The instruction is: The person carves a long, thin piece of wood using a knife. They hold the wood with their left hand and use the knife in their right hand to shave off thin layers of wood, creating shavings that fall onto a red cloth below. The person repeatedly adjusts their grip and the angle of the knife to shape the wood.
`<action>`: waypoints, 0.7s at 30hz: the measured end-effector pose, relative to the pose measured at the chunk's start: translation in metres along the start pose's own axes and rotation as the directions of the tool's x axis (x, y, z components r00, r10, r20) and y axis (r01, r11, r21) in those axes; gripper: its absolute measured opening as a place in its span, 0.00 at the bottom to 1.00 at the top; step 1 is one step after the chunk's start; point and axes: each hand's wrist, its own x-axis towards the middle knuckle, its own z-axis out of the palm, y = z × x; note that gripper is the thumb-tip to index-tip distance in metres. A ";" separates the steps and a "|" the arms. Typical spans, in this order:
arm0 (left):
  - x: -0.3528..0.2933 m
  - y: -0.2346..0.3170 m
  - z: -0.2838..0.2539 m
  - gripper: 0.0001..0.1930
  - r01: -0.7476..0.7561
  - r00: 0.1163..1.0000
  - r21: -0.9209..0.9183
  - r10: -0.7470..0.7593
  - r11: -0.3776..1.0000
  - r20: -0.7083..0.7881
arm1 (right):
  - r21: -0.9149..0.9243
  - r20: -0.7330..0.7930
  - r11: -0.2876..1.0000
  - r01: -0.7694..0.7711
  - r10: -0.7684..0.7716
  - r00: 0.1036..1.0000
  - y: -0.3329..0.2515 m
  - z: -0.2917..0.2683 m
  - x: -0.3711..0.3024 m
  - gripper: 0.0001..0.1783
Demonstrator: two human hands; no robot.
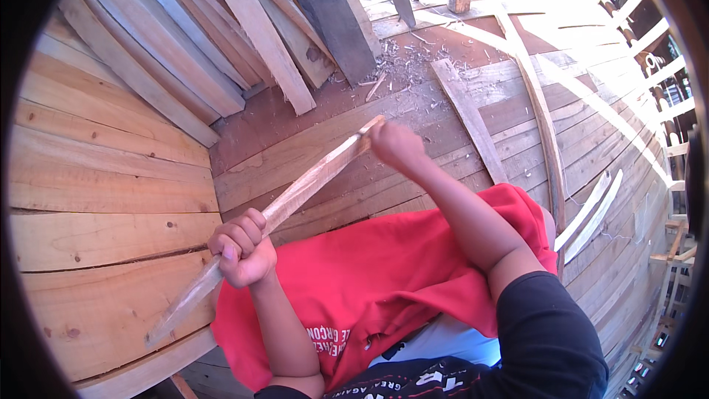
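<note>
A long, narrow wooden strip slants across my lap, its pale lower end pointing down to the left. My left hand is closed around its lower part, thumb on the near side. At the strip's upper end my right hand is closed in a fist against the wood. A small dark spot shows on the strip beside that fist, and I cannot make out whether it is a mark or a tool. A red cloth is spread over my legs under both forearms.
Several boards lean against the wall at the upper left. Wood shavings litter the plank floor. A short board and a long curved batten lie to the right, near two pale curved strips. Plank walling stands at left.
</note>
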 end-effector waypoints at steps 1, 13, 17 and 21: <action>0.002 -0.001 0.000 0.22 0.004 1.000 -0.012 -0.004 1.000 0.009 | -0.036 0.009 0.999 0.012 -0.011 1.000 0.018 0.001 0.007 0.21; -0.001 0.003 0.003 0.20 0.027 1.000 -0.006 -0.027 1.000 0.005 | -0.077 0.123 0.996 0.034 -0.024 0.992 0.009 -0.001 0.011 0.24; -0.005 -0.002 0.000 0.20 0.008 0.985 0.031 -0.003 0.999 -0.172 | -0.037 -0.033 0.997 0.066 -0.068 0.997 -0.015 0.007 -0.005 0.22; -0.006 -0.003 -0.003 0.19 0.019 0.972 0.035 -0.011 0.999 -0.234 | -0.024 -0.077 0.996 0.084 -0.086 0.993 -0.015 0.022 -0.004 0.26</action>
